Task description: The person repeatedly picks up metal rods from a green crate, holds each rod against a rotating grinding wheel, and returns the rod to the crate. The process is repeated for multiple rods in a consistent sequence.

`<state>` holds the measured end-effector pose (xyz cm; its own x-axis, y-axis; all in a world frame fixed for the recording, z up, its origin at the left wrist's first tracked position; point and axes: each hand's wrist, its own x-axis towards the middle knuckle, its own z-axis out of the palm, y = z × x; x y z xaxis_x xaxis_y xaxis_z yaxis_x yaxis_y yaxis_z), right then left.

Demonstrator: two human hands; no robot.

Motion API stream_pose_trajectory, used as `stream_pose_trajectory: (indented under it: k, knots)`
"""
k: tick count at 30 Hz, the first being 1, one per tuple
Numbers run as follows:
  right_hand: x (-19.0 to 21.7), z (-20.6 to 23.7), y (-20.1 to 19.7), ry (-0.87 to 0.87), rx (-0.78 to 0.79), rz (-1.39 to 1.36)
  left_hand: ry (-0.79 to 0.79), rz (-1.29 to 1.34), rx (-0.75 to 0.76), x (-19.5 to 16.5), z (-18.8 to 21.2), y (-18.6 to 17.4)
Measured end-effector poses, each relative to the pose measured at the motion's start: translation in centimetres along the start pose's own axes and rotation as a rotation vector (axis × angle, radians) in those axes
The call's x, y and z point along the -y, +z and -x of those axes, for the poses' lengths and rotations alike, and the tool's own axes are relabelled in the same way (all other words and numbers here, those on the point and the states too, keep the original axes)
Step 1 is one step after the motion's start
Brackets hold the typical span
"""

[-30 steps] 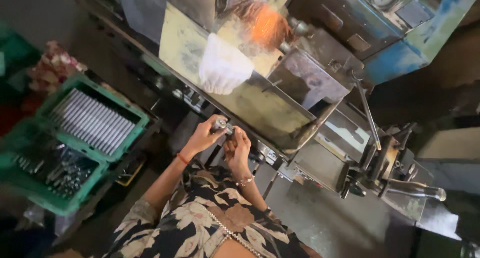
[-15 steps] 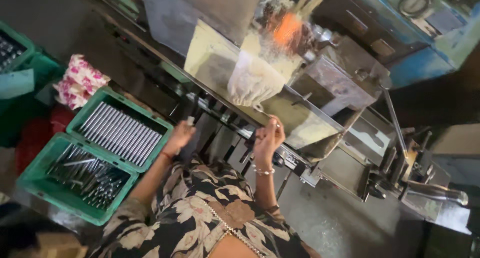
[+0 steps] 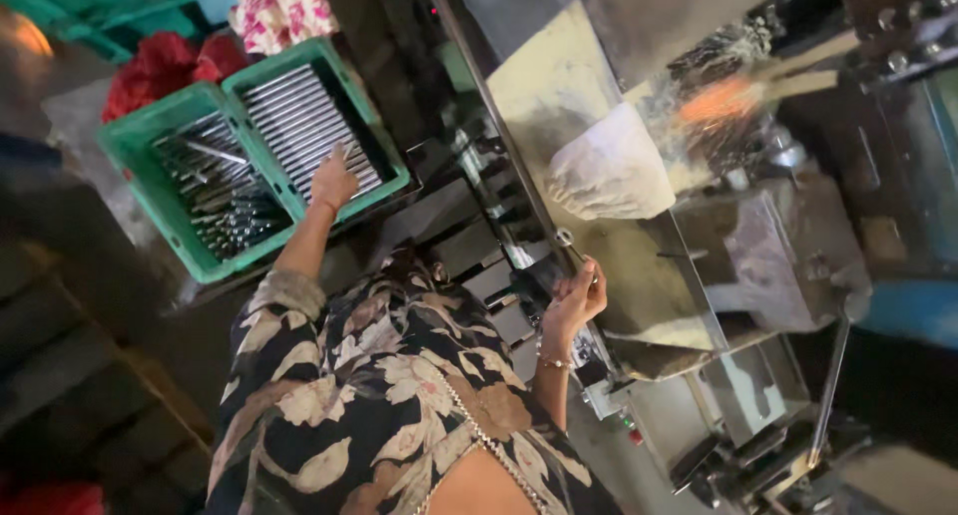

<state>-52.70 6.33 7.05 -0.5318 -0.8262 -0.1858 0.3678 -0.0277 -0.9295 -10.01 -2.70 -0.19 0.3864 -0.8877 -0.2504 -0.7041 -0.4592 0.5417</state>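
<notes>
Nearest the camera is the person's floral-patterned garment (image 3: 379, 395), dark with cream flowers, filling the lower centre of the view.

The right hand (image 3: 576, 297) is raised at the front edge of the machine. Its fingers are curled, pinching a short metal rod (image 3: 571, 244) that points up and away from the palm. A thin bracelet (image 3: 552, 360) circles that wrist.

The left hand (image 3: 334, 181) is stretched out to the side, fingers loosely spread, resting flat on the bright rods (image 3: 299, 121) in the far compartment of the green crate (image 3: 150, 191). These rods lie side by side in a neat row. The near compartment holds darker loose rods (image 3: 215, 201) in an untidy heap.

Beyond the right hand stands a tilted clear guard panel (image 3: 639, 275), dusted with pale residue. A white cloth (image 3: 611, 171) hangs against it. Behind the guard, orange sparks (image 3: 723, 101) show at the grinding point.

Past the crate lie a red cloth (image 3: 160, 66) and a pink flowered cloth (image 3: 284, 11).
</notes>
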Motion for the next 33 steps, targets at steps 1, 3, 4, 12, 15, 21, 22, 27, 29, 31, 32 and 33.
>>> stream_pose_trajectory:
  k: [1, 3, 4, 12, 15, 21, 22, 27, 29, 31, 32, 33]
  knots:
    - [0.2, 0.2, 0.3, -0.004, 0.021, 0.002, 0.0, -0.016, -0.022, 0.5, 0.0, -0.1]
    - [0.5, 0.8, 1.0, -0.004, 0.054, 0.007, 0.06, -0.126, -0.014, 1.4, -0.2, -0.5]
    - [0.7, 1.3, 1.3, 0.005, 0.05, 0.05, 0.093, -0.181, -0.008, 1.8, -0.2, -0.8]
    - [-0.2, 4.5, 4.8, 0.021, 0.052, 0.124, 0.144, -0.137, -0.032, 5.8, -1.2, -3.5]
    - [-1.7, 6.4, 7.2, -0.067, 0.089, 0.136, 0.187, -0.119, -0.012, 7.8, -2.5, -5.5]
    - [-5.4, 11.1, 14.9, -0.115, -0.037, 0.158, 0.377, -0.381, 0.004, 11.4, -8.3, -11.4]
    - [-6.1, 12.2, 16.1, -0.116, -0.036, 0.148, 0.404, -0.432, 0.022, 11.9, -9.5, -12.4]
    - [-10.4, 16.5, 21.5, -0.134, -0.03, 0.095, 0.46, -0.332, 0.037, 12.6, -16.6, -15.7]
    - [-12.0, 17.6, 23.1, -0.169, -0.077, 0.188, 0.589, -0.231, 0.06, 13.4, -18.9, -16.3]
    - [-13.0, 19.0, 24.0, -0.159, -0.103, 0.27, 0.831, -0.175, 0.083, 15.1, -20.1, -16.9]
    - [-13.4, 19.4, 24.5, -0.145, -0.104, 0.294, 0.724, -0.008, 0.171, 16.7, -19.9, -17.1]
    - [-13.6, 19.8, 25.1, -0.135, -0.101, 0.312, 0.613, 0.156, 0.247, 18.4, -19.8, -17.3]
